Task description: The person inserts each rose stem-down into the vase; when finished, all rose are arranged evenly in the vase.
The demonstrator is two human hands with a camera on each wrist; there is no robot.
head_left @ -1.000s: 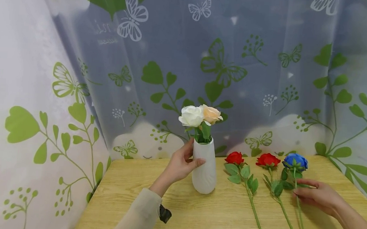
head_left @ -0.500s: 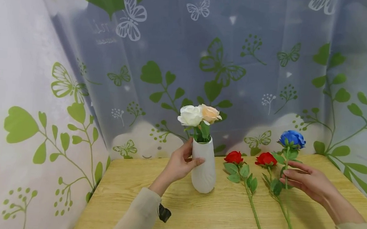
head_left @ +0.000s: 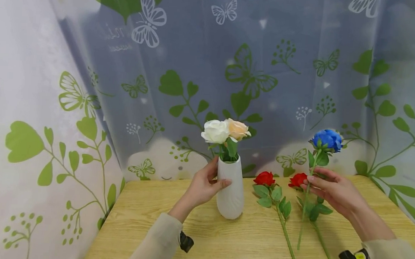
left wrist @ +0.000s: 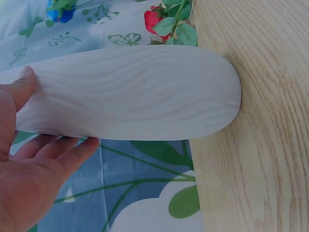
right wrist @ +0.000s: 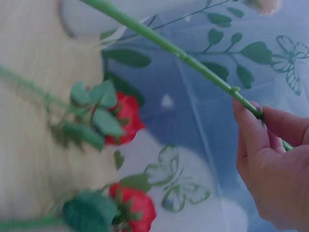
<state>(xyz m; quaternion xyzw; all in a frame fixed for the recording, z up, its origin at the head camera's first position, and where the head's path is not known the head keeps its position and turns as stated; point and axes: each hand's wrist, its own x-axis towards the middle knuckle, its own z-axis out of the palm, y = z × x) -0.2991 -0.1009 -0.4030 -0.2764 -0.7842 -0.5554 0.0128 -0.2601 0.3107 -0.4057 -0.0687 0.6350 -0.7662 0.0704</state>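
Note:
A white vase (head_left: 230,193) with a rippled surface stands upright on the wooden table, holding a white rose (head_left: 216,131) and a peach rose (head_left: 238,129). My left hand (head_left: 204,184) grips its upper part, thumb across the front; in the left wrist view the fingers lie along its other side. To the right, my right hand (head_left: 338,193) pinches the green stem of a blue rose (head_left: 328,140) between thumb and fingers. The bloom is up, and the stem (right wrist: 178,52) hangs down, slightly tilted, above the table.
Two red roses lie on the table (head_left: 146,228): one red rose (head_left: 264,178) right of the vase, the other red rose (head_left: 297,179) partly behind my right hand. A butterfly-printed curtain (head_left: 193,66) rises behind the table and along its sides.
My right hand has lifted the blue rose off the table and carried it up and leftward, over the right-hand red rose. The left hand and vase have stayed put.

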